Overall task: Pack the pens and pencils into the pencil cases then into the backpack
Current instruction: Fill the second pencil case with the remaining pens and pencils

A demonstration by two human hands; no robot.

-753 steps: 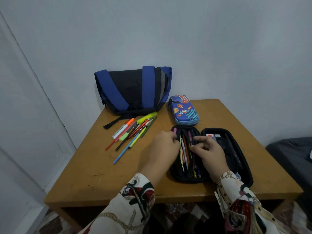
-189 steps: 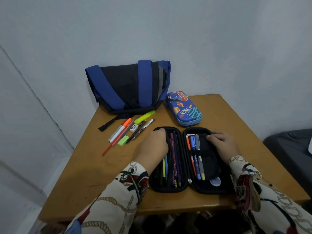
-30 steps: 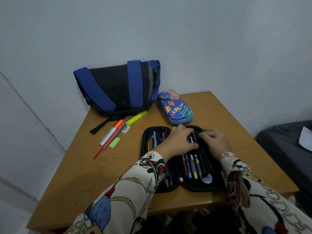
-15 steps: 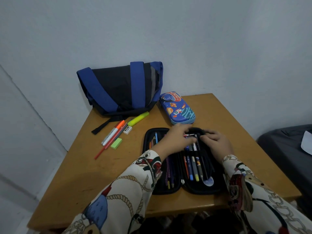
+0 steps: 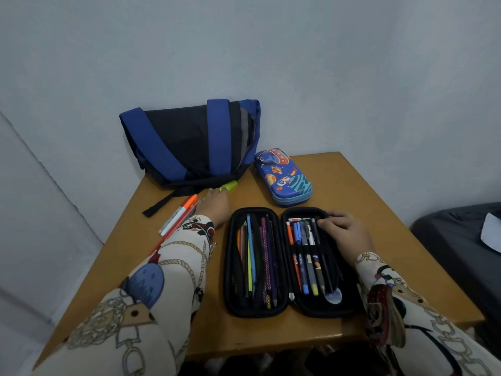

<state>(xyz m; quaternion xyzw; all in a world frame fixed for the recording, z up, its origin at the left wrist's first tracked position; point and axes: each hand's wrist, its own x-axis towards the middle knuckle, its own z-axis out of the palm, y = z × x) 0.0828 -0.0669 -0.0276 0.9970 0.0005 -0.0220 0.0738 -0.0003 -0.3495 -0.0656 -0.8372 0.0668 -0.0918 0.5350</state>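
My left hand has left the black case and gone out to the loose pens, reaching for the highlighter by the backpack. Its fingertips meet the highlighter's near end; whether they've closed on it, I can't tell. The highlighter's long axis runs up-right, away from my fingers. The orange markers lie just left of my wrist. My right hand grips the case's far-right rim, fingers curled.

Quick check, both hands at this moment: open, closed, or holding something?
Left hand: reaching to the yellow highlighter; grip cannot be told.
Right hand: fingers curled on the top edge of the open black pencil case, holding it.
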